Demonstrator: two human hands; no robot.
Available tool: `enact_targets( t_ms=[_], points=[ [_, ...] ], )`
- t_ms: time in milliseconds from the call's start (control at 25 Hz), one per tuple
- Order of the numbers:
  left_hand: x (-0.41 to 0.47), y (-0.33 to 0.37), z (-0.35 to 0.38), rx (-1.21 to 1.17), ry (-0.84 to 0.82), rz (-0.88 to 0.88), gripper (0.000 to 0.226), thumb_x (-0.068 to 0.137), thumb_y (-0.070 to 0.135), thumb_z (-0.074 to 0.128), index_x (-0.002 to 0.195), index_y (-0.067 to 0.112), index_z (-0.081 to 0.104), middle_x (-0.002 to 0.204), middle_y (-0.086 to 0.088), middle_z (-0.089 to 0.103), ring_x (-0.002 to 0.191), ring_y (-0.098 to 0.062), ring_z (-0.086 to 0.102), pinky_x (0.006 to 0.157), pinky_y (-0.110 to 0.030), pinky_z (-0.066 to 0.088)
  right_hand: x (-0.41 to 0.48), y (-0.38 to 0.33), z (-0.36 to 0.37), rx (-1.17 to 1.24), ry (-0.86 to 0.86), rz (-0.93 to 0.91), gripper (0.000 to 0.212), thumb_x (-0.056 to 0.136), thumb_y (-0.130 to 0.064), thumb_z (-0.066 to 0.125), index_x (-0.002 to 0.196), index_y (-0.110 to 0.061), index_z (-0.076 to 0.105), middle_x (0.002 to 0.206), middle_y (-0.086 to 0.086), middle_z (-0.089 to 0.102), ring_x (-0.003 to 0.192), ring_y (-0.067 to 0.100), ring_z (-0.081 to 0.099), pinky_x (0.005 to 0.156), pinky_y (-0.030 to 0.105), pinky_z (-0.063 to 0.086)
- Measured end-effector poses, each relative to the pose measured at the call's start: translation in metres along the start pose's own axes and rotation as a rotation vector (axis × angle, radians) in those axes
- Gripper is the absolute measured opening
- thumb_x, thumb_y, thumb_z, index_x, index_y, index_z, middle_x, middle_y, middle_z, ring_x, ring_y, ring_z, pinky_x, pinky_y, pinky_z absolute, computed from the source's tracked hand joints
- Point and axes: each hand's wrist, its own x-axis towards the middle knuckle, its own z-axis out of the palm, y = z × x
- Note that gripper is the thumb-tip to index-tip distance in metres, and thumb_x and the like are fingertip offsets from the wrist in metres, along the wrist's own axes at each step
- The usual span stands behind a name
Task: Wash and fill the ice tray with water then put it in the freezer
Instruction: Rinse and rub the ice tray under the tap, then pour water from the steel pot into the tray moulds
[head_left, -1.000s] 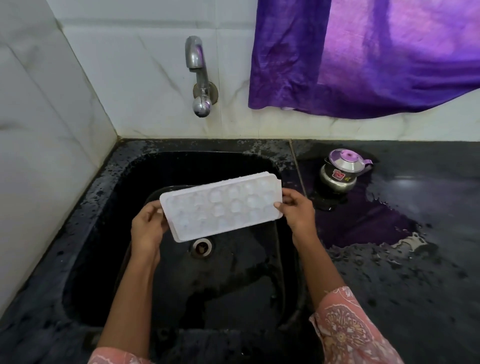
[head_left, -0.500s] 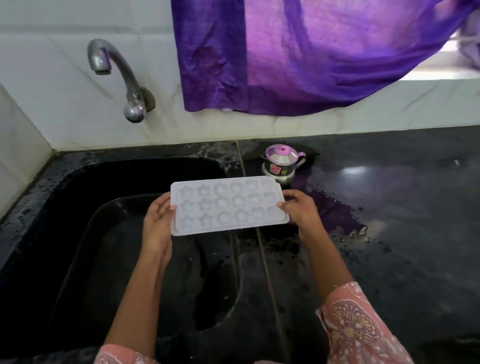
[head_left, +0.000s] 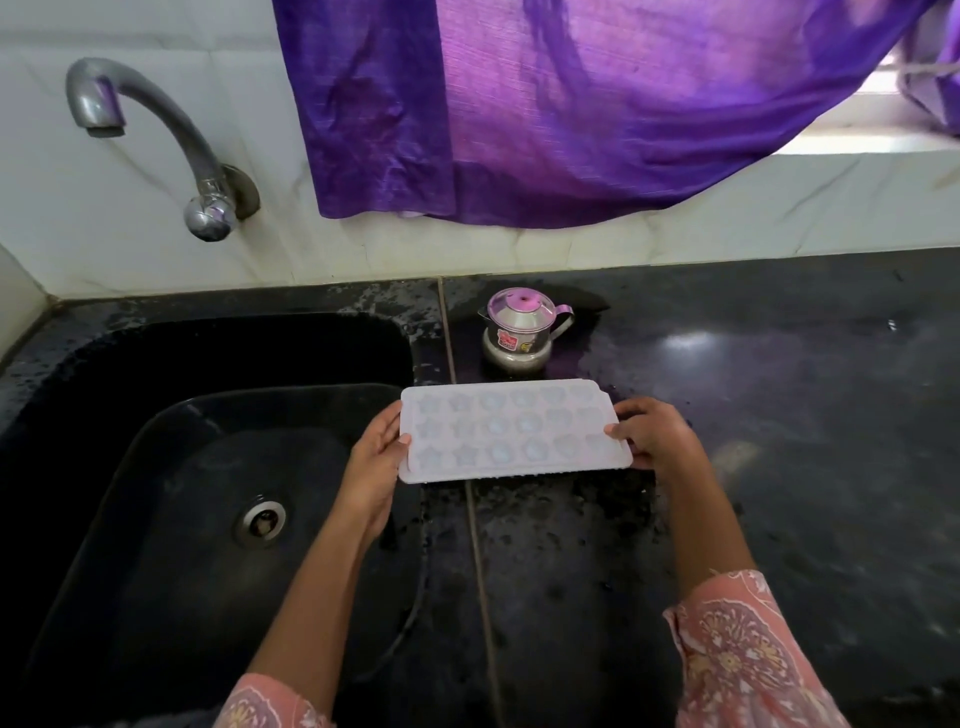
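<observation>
Ice tray (head_left: 511, 428), white, held level over the wet counter (head_left: 779, 415), left hand (head_left: 371, 467) and right hand (head_left: 654, 434) gripping its ends.

The ice tray (head_left: 514, 428) went right, from over the sink (head_left: 156, 467) to above the desk (head_left: 779, 415), and is now level; left hand (head_left: 371, 467) and right hand (head_left: 654, 434) came along.
</observation>
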Motion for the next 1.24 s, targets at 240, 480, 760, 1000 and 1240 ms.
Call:
enact_targets(
  t_ms=[240,480,760,1000,1240],
  points=[
    [0.004,-0.006,0.012,0.02,0.003,-0.02,0.042,0.096,-0.006,0.038,0.135,0.008,0.043,0.124,-0.004,0.055,0.11,-0.016,0.054,0.076,-0.016,0.051,0.002,0.0,-0.012,-0.037,-0.013,0.035,0.022,0.084,0.001,0.063,0.102,-0.009,0.056,0.113,0.017,0.058,0.094,0.031,0.059,0.066,0.04,0.052],
    [0.012,-0.004,0.013,0.278,0.151,-0.029,0.04,0.097,0.009,0.045,0.136,0.016,0.044,0.136,-0.006,0.048,0.111,-0.016,0.052,0.086,-0.028,0.048,-0.005,-0.01,-0.014,-0.356,0.124,-0.127,0.037,0.087,-0.023,0.062,0.121,-0.012,0.055,0.122,0.012,0.057,0.109,0.03,0.055,0.091,0.038,0.047],
    [0.064,0.031,0.059,0.585,0.087,0.183,0.063,0.089,0.027,0.061,0.144,0.013,0.033,0.147,-0.009,0.035,0.138,-0.027,0.027,0.111,-0.047,0.03,0.004,-0.051,0.012,0.172,-0.013,-0.446,0.036,0.093,-0.023,0.056,0.127,-0.016,0.052,0.118,0.001,0.058,0.106,0.015,0.055,0.086,0.028,0.043],
    [0.099,0.027,0.102,0.495,-0.103,0.144,0.079,0.08,0.023,0.073,0.143,0.009,0.028,0.144,-0.009,0.039,0.133,-0.021,0.036,0.109,-0.037,0.033,0.041,-0.073,0.036,0.259,-0.194,-0.452,0.042,0.095,-0.022,0.052,0.135,-0.016,0.043,0.126,-0.003,0.051,0.111,0.009,0.048,0.086,0.017,0.041],
    [0.102,0.023,0.107,0.495,-0.049,0.229,0.059,0.082,0.025,0.07,0.134,0.014,0.044,0.128,-0.003,0.054,0.119,-0.016,0.048,0.095,-0.029,0.04,0.054,-0.075,0.048,0.308,-0.105,-0.496,0.014,0.094,-0.011,0.051,0.09,-0.021,0.06,0.09,0.004,0.063,0.087,0.016,0.057,0.069,0.02,0.048]
  ],
)
